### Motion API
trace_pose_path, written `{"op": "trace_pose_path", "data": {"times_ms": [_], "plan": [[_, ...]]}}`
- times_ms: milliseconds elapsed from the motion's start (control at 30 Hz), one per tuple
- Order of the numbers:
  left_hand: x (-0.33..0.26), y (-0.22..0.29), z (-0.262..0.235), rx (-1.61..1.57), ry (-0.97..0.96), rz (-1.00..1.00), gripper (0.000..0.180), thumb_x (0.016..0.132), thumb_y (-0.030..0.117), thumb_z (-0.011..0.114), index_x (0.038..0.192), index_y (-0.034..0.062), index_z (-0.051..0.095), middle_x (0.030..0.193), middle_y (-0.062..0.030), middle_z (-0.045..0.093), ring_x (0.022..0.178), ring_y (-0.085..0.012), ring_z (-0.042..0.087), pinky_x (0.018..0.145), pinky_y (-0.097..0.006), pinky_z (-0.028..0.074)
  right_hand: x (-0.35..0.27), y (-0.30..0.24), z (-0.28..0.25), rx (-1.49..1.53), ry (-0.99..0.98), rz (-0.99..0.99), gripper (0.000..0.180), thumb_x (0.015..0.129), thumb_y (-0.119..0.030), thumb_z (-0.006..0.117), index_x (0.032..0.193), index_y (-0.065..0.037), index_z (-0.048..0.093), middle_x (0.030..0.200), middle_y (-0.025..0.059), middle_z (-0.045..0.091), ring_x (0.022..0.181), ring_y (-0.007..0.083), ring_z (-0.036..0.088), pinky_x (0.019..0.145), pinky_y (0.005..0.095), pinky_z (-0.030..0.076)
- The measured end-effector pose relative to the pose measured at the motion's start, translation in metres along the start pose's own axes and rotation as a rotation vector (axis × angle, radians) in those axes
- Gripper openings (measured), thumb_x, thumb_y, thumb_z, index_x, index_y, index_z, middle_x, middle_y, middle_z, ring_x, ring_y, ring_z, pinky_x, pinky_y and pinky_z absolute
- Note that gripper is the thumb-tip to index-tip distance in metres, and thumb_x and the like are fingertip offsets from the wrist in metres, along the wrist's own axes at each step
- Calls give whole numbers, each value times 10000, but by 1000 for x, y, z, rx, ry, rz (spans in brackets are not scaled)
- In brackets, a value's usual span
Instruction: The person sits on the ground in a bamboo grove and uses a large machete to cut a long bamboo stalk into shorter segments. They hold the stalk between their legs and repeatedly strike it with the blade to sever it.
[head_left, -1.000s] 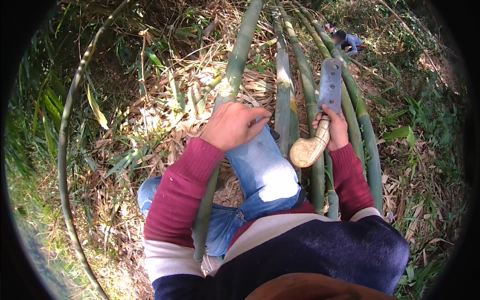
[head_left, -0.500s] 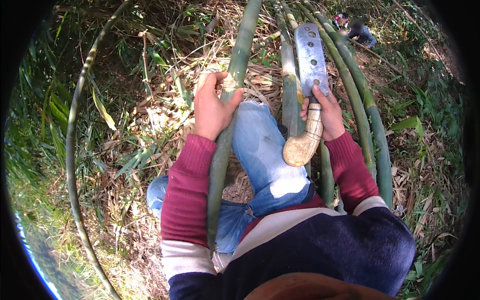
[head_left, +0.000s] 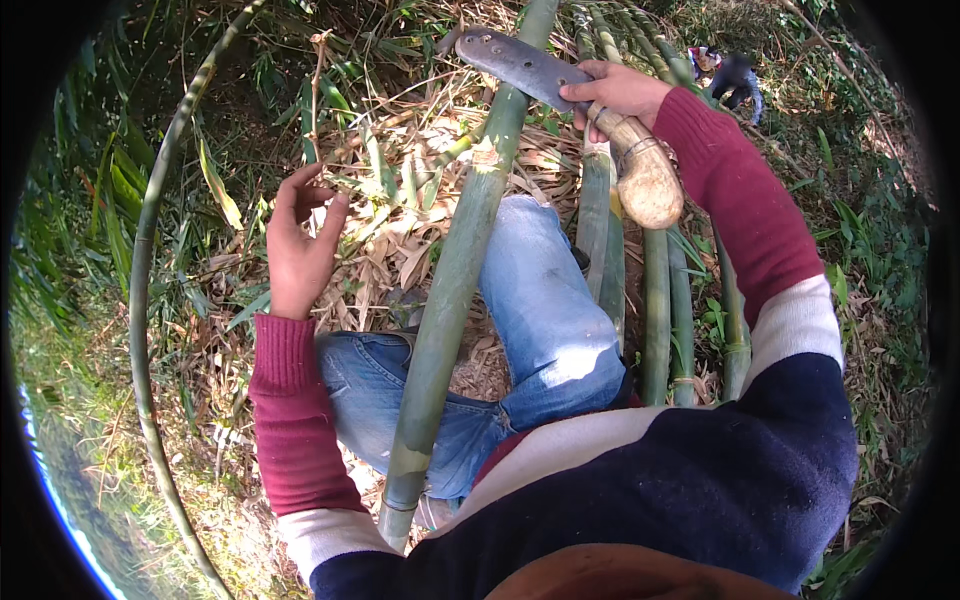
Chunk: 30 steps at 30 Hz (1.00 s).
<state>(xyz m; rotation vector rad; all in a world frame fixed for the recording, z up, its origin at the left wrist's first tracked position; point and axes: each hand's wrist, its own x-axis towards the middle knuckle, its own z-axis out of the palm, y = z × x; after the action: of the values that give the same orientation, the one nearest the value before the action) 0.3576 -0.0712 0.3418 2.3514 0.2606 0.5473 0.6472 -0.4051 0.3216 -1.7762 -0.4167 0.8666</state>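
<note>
A thick green bamboo pole (head_left: 445,300) slants across my lap, leaning over my jeans-clad leg, with a pale scraped ring at one joint. My right hand (head_left: 630,92) grips a broad knife (head_left: 520,65) where the blade meets its curved, pale handle (head_left: 645,175). Its grey blade has several round holes and points left, passing over the upper part of the pole; whether it touches cannot be told. To the left of the pole, my left hand (head_left: 300,240) is off the bamboo and empty, its fingers loosely curled and apart from the thumb.
Several more bamboo poles (head_left: 655,310) lie to the right of my leg. A thin curved stalk (head_left: 145,300) arches along the left side. Dry leaves (head_left: 400,245) and green plants cover the ground. Another person (head_left: 737,82) is crouched at the far right.
My left hand has let go of the bamboo and moved left. My right hand has risen, swinging the knife from upright to leftward over the pole. The pole's lower end has shifted left.
</note>
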Motion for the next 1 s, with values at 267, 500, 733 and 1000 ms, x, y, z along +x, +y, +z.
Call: {"op": "trace_pose_path", "data": {"times_ms": [267,500,733,1000], "plan": [[-64,-128,-86,-303,591,-467,348,1015,121,654,1331,-4,580,1032,-98,749,896,-143,714,811,-263,565,-10,-27,63,-841,-82,-229,680,1020,-536,618,1304,79,565,751,147,679,566,222,706,515,372,582],[-66,-121,-73,-217,680,-275,298,983,6,612,1278,-25,577,918,-95,738,878,-153,700,862,-287,564,32,4,38,-1079,128,-418,742,1004,-606,600,1282,82,597,757,162,705,687,248,748,788,437,619],[-65,-92,-70,-169,824,-184,296,975,-11,590,1271,-3,596,881,-72,727,849,-125,668,844,-274,536,29,-20,20,-877,136,-147,718,1021,-583,585,1286,84,584,682,136,661,547,216,704,503,364,590],[-68,-91,-76,-109,946,-165,284,967,-9,595,1251,-23,590,863,-88,712,830,-133,674,835,-274,543,8,-24,38,-828,169,-92,701,1008,-574,615,1249,83,575,699,126,663,512,215,686,443,379,553]]}}
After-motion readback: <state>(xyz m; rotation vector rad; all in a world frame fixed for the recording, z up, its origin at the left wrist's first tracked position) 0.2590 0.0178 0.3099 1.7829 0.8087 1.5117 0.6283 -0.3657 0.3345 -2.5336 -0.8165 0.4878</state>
